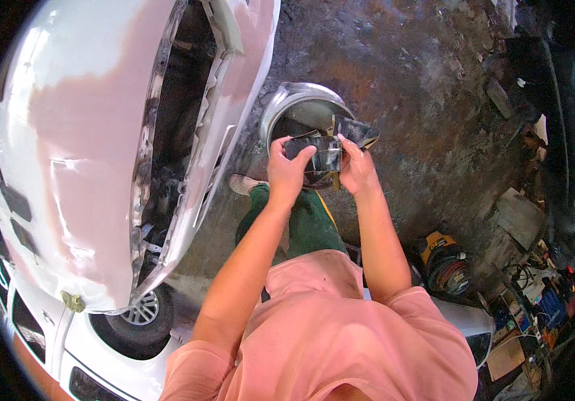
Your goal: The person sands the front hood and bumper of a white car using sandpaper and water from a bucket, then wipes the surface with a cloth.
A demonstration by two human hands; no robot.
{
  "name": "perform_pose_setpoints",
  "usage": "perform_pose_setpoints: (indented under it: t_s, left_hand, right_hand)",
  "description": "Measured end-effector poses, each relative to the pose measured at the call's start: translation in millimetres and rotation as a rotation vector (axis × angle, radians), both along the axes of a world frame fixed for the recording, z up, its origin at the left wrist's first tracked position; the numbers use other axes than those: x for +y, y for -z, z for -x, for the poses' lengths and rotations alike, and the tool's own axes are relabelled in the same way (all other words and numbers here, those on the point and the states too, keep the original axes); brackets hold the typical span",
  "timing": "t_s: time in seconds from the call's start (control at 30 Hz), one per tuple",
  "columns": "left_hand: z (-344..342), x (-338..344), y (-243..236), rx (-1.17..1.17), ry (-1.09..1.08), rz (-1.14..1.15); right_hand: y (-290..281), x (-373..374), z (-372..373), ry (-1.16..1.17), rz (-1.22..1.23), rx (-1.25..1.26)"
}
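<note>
Both hands are in front of me above a round metal tub (286, 95), gripping dark, shiny sheets that look like black sandpaper (321, 154). My left hand (287, 172) pinches the sheets' left end, with its thumb lying on top. At the right end, my right hand (357, 168) is closed on them; another black piece (353, 127) with a tan edge sticks up beyond its fingers. The fingers under the sheets are partly hidden. Most of the tub's inside is covered by the sheets and my hands.
To my left stands a white car body (93, 147) with pinkish patches and a dark front opening (177, 100). A yellow-topped black object (440, 247) lies near my right elbow. Tools and scraps, a flat grey panel (520, 219) and a long black part (561, 127) line the right side.
</note>
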State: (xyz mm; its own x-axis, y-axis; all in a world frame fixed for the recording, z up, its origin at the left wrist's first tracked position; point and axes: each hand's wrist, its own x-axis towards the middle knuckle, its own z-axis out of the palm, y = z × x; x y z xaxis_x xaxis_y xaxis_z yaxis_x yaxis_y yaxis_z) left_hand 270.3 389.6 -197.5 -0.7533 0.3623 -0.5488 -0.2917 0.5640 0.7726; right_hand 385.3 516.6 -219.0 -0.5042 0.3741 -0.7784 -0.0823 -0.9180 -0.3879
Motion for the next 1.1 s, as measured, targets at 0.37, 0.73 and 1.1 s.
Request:
perform_pose_setpoints:
  t_s: [0.37,0.73,1.1]
  left_hand:
    - [25.4,-23.7,6.0,-0.205,-0.08,-0.042]
    - [17.6,-30.4,4.6,-0.294,-0.299,-0.146]
    - [14.1,-82.3,-21.5,-0.405,-0.309,-0.169]
  right_hand:
    - [18.5,0.4,4.4,-0.338,-0.529,-0.401]
    - [14.1,-3.1,23.2,-1.349,-1.014,-0.685]
    - [108.3,9.5,46.7,-1.178,-1.049,-0.842]
